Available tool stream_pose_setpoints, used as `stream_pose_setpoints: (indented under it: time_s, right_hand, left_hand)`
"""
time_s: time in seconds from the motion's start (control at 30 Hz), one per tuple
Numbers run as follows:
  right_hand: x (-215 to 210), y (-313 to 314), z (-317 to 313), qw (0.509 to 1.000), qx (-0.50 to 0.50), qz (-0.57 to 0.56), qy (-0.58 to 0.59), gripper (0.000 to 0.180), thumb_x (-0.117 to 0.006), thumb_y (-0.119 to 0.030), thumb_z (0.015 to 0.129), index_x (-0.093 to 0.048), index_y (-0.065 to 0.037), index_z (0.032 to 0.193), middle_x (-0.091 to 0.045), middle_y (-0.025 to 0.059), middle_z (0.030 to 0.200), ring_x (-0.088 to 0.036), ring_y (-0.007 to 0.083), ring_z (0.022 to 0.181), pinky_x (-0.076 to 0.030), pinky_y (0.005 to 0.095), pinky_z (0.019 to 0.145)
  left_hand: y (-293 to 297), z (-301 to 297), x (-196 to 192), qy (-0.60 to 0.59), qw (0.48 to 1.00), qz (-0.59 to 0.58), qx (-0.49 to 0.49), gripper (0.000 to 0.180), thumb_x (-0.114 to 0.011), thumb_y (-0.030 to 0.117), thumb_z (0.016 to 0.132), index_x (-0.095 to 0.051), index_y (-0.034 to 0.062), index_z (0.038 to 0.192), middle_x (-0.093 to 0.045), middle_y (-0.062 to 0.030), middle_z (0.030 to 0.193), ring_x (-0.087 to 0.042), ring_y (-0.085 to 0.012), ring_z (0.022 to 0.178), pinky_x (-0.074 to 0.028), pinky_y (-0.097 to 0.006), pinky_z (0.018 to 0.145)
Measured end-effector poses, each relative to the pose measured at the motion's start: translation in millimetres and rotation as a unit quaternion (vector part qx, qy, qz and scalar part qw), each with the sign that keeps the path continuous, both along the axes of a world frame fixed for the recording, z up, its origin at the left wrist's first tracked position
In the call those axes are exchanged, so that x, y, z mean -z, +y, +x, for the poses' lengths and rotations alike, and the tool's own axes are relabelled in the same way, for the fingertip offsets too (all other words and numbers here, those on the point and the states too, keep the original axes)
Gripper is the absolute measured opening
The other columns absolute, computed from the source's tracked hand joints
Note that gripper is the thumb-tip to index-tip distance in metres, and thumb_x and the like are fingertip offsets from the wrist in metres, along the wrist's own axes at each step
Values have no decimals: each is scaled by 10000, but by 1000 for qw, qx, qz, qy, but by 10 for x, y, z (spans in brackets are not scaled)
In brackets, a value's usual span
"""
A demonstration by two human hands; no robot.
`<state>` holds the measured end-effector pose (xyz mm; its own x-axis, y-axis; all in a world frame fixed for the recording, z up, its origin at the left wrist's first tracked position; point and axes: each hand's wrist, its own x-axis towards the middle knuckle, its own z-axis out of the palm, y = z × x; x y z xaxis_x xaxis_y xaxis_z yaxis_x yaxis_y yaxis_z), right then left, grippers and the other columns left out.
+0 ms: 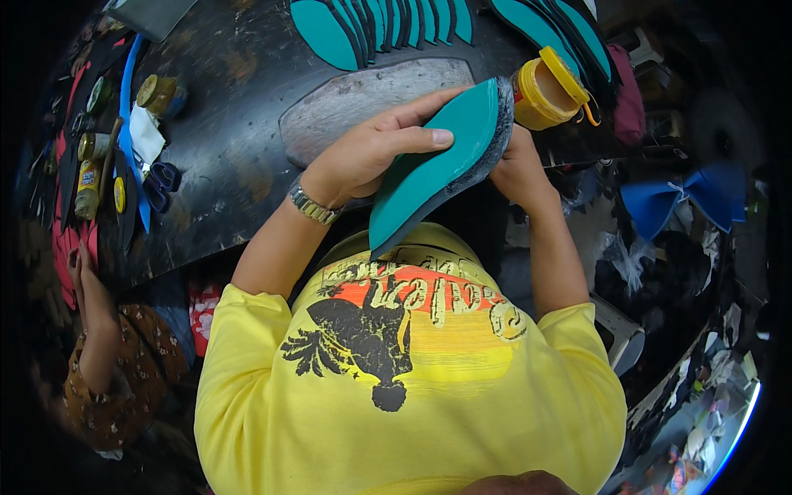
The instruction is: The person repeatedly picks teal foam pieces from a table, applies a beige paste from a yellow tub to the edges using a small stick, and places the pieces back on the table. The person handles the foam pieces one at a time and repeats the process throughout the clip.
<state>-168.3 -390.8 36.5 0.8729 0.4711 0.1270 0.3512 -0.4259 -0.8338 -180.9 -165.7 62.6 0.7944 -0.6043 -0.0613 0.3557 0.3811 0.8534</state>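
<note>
**Teal insole held between two hands over a dark workbench**

Nearest the camera was the person's yellow printed T-shirt (412, 363), both bare forearms rising from it toward the bench. The left hand (375, 148), a metal watch (313, 204) on its wrist, lay along the upper face of a teal insole (433, 169), fingers stretched across it and thumb pressed flat on the teal surface, grasping it. The right hand (518, 161) gripped the same insole from behind and beneath, near its rounded end; its fingers were mostly hidden by the piece. The insole was held tilted in the air in front of the chest, above the near edge of the black worktable (231, 132), its grey underside edge showing.

Just beyond the insole's tip stood an open yellow glue jar (544, 95), close to the right hand. A worn grey slab (355, 103) lay on the table behind the left hand. Farther back, overlapping rows of teal insoles (379, 25) were fanned along the far edge. At the far left sat small tins and bottles (157, 91), and another person's arm (95, 313) reached in low at the left
</note>
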Motion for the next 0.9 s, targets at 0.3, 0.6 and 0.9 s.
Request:
stream_pose_setpoints:
  time_s: [0.3,0.6,0.9]
  right_hand:
    - [-392,-409,29,904,284,-311,-70,484,-657,-307,893,-576,-119,1332,-706,211,925,-695,374,848,-525,451,799]
    - [-507,-374,-111,885,308,-345,-58,495,-657,-346,896,-567,-105,1319,-700,211,805,-680,418,790,-529,475,760]
    - [-655,-325,-442,932,188,-256,-175,383,-621,-55,872,-649,-90,1252,-630,114,916,-605,213,719,-471,303,653]
  left_hand:
    - [31,45,137,55,996,-38,-62,516,-551,72,947,-419,52,1445,-657,-47,1119,-666,-100,902,-568,-249,785]
    - [-60,-24,226,78,995,-36,-51,521,-536,65,963,-387,41,1461,-642,-59,1156,-654,-108,975,-557,-256,846]
    - [-109,-16,216,59,998,-21,-33,630,-538,77,969,-272,65,1540,-609,-76,1251,-650,-114,1003,-554,-266,868]
